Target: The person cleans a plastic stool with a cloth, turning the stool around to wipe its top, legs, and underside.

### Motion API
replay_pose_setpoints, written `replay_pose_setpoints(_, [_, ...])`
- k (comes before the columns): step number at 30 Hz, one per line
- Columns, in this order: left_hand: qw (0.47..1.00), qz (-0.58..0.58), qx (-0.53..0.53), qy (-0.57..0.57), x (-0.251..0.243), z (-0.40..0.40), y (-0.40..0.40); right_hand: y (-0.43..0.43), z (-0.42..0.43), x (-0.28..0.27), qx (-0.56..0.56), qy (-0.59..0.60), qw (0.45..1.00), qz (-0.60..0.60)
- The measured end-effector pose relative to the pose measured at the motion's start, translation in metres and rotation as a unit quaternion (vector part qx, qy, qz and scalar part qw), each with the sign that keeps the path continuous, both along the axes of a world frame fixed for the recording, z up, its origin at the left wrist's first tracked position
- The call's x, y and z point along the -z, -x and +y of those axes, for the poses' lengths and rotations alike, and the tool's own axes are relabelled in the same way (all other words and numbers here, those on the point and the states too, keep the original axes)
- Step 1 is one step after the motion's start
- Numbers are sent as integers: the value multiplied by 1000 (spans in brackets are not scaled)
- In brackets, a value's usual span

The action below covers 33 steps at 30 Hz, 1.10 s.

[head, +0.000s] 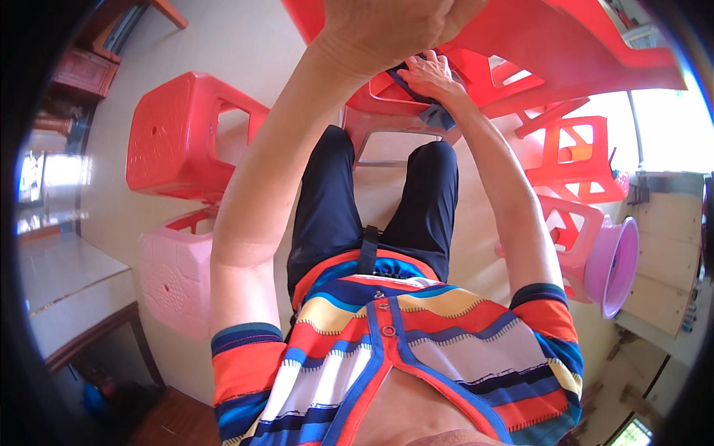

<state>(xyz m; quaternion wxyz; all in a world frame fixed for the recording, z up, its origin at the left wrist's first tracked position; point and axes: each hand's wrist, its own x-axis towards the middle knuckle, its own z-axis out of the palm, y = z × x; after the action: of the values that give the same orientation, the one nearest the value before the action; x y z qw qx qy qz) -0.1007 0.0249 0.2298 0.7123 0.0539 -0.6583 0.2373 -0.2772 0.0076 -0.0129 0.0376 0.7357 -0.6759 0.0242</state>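
A large red plastic stool or chair (pixel 535 33) stands tilted in front of me, its cut-out legs towards my knees. My left hand (pixel 399 28) is raised close to the camera at the top edge, fingers curled at the red plastic; its fingertips are cut off by the frame and hidden. Lower and further away, my right hand (pixel 429 75) presses a dark blue cloth (pixel 410 86) against the inner side of the red plastic. A grey-blue end of cloth (pixel 438 117) hangs below my right wrist. Beneath, a faded pink stool (pixel 365 125) is near my knees.
On the left, a red stool (pixel 167 134) and a pink stool (pixel 175 273) lie on their sides beside a white-topped table (pixel 78 284). On the right are several red stools (pixel 597 134) and a purple plastic basin (pixel 613 267). Wooden furniture (pixel 83 72) stands at the upper left.
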Motion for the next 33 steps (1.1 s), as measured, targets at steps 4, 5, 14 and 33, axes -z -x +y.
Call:
replay_pose_setpoints(4, [998, 30, 38, 44, 1, -12, 6, -6, -12, 4, -19, 9, 999, 42])
replay_pose_setpoints(5, [997, 34, 40, 55, 3, -16, 5, -15, -16, 1, -12, -3, 998, 56])
replay_pose_setpoints(14, [997, 66, 30, 22, 5, -10, 9, -9, -15, 10, -31, 96, 993, -66])
replay_pose_setpoints(33, [994, 73, 47, 63, 0, -13, 20, 5, -15, 20, -114, 82, 988, -65])
